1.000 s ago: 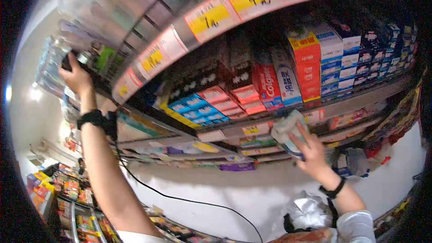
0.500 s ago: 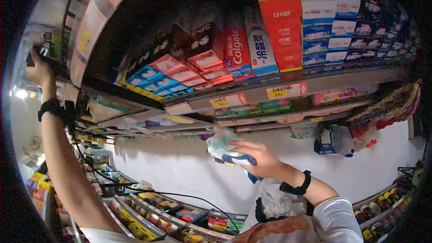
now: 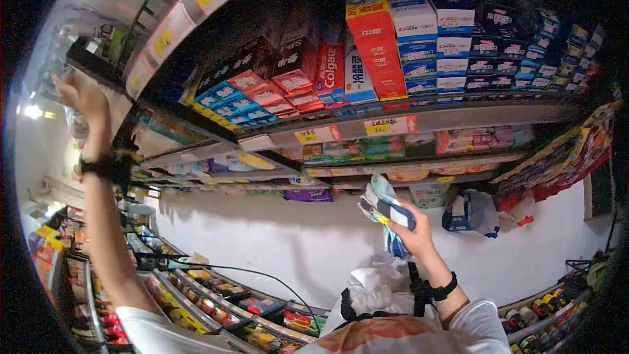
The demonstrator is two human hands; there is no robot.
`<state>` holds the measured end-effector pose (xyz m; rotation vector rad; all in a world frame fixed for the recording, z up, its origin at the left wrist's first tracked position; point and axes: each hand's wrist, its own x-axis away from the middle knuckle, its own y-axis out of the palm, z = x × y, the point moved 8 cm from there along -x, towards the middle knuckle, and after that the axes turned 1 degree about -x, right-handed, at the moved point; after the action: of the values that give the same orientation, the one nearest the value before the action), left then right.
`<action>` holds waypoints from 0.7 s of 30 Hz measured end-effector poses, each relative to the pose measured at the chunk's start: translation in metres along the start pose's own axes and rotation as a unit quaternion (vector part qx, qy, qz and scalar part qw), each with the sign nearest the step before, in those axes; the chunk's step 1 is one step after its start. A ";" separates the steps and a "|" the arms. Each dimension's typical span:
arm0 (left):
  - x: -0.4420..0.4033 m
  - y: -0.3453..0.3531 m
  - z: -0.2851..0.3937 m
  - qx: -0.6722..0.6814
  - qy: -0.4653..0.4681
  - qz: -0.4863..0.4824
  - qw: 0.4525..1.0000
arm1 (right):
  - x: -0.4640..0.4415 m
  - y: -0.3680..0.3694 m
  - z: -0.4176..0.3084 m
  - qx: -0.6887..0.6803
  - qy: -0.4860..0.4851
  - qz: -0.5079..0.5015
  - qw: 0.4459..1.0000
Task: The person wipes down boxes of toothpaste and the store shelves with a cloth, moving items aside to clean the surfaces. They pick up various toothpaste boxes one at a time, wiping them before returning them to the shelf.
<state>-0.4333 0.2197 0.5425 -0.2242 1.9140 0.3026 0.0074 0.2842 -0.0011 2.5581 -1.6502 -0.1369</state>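
Note:
My right hand [image 3: 414,231] is closed around a folded cloth bundle [image 3: 383,204] in white, pale teal and dark blue with a bit of yellow. Part of the cloth hangs below the fingers, and its exact kind is unclear. At the far left, my left hand [image 3: 85,101] is raised with nothing in it, fingers apart, just below a dark shelf end [image 3: 98,69]. Between and above the hands, toothpaste boxes stand on a shelf, among them a red Colgate box [image 3: 330,72] and a stack of red boxes [image 3: 375,49].
Yellow price tags [image 3: 306,136] line the shelf edge [image 3: 472,118]. Lower shelves hold colourful packets [image 3: 485,139]. A purple package [image 3: 308,195] and a blue-and-clear bag [image 3: 470,213] show below them. A black cable [image 3: 262,272] crosses above racks of packaged goods [image 3: 262,305].
My left hand has come away from the dark shelf end and opened. My right hand has moved right with the cloth bundle, now turned more upright. The view has shifted slightly.

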 end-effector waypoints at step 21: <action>0.491 -0.163 0.458 0.493 -0.438 -0.598 0.456 | 0.066 -0.025 0.083 -0.240 0.250 0.313 0.884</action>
<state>-0.1516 0.2048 -0.0882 -0.4316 0.2886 -1.3958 0.0461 0.2320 -0.0879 1.4533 -1.8237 0.1400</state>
